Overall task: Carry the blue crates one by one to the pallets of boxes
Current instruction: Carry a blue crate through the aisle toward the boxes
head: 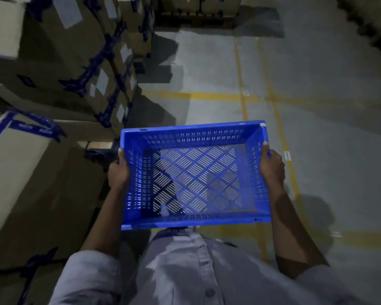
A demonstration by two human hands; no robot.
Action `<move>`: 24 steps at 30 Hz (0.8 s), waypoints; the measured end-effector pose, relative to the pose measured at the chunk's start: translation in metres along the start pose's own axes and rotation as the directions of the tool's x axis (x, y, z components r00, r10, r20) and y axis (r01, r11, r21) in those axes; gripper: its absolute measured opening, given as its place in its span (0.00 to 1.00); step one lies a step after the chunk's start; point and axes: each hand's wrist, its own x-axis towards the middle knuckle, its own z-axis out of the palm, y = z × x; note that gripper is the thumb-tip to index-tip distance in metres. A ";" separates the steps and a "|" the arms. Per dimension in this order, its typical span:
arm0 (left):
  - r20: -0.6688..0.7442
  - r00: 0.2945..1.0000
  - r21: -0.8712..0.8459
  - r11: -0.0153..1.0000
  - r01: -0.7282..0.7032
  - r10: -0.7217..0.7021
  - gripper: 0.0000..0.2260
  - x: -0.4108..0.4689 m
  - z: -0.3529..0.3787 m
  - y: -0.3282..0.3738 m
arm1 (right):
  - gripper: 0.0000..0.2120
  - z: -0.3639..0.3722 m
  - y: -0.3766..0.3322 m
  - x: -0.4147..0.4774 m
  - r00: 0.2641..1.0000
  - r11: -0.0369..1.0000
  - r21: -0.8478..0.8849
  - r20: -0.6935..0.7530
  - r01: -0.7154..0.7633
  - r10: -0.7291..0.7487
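Grip on crate (191,137), mid-carry.
Both the left hand (119,172) and right hand (272,167) curl round a side rim of the empty crate, held level between them; boxes (59,62) stand just beyond the left hand. Carrying step, I judge; next calls for setting it down by them.

Gripped blue crate (194,179) at 6 o'clock, left hand (119,170) on its 9 o'clock rim, right hand (272,166) on 3 | noted taped boxes (59,62) at 10 o'clock
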 end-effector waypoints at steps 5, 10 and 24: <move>0.045 0.997 0.026 0.998 -0.057 0.056 0.49 0.050 0.054 0.106 | 0.40 0.006 -0.045 0.083 0.995 1.000 0.013 -0.094 -0.019 0.020; 0.063 0.996 0.083 0.995 -0.062 0.057 0.54 0.134 0.126 0.176 | 0.36 0.023 -0.082 0.172 0.990 0.997 0.072 -0.134 -0.035 0.045; 0.034 0.999 0.076 0.997 -0.033 0.031 0.62 0.255 0.332 0.408 | 0.35 0.032 -0.220 0.509 0.995 0.999 -0.004 -0.085 -0.047 0.047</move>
